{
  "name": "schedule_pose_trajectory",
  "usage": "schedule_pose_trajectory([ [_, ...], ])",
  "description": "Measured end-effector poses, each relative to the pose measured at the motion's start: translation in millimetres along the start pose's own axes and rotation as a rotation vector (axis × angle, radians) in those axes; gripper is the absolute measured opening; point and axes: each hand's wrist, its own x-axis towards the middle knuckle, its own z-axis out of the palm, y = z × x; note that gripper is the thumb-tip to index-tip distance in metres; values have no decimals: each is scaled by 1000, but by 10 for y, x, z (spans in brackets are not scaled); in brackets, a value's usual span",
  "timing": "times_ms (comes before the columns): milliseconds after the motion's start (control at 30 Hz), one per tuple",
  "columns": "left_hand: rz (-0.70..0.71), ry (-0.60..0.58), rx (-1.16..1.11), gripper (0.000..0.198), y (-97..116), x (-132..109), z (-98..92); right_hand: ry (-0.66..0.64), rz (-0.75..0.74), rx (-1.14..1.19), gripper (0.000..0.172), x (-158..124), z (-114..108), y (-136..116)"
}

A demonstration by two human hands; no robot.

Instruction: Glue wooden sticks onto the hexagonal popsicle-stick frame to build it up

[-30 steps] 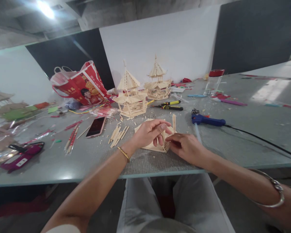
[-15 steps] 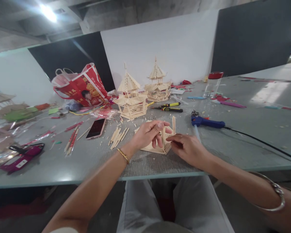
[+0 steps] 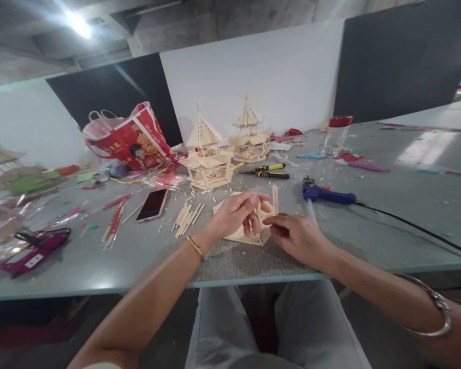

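On the table before me lies a flat base of pale wooden sticks (image 3: 240, 237), with short stick posts standing on it. My left hand (image 3: 240, 211) reaches over the base, thumb and fingers closed about the near upright stick post (image 3: 258, 225). From the right, my right hand (image 3: 297, 234) has its fingers pinched together at the same post; its fingertips are partly hidden. Another post (image 3: 275, 199) stands free behind my fingers. A loose pile of cut sticks (image 3: 187, 219) lies left of the base.
Two stick pavilions (image 3: 208, 154) (image 3: 249, 136) stand behind. Pliers (image 3: 271, 171), a blue glue gun (image 3: 328, 195) with its cord, and a red-lidded jar (image 3: 337, 136) are to the right. Leftward lie a phone (image 3: 152, 205), a red bag (image 3: 138, 138), wrapped sticks (image 3: 113, 224) and a purple device (image 3: 34, 252).
Both hands keep nearly the same place and grip at the post. The view has shifted very slightly; nothing else has visibly moved.
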Motion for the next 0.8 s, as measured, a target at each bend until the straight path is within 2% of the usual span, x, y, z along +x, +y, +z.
schedule_pose_trajectory([
  [233,0,-27,-20,38,-20,9,3,-16,6,-23,31,6,-9,-7],
  [800,-53,18,-7,31,42,-8,41,-23,1,-3,32,8,-5,-14],
])
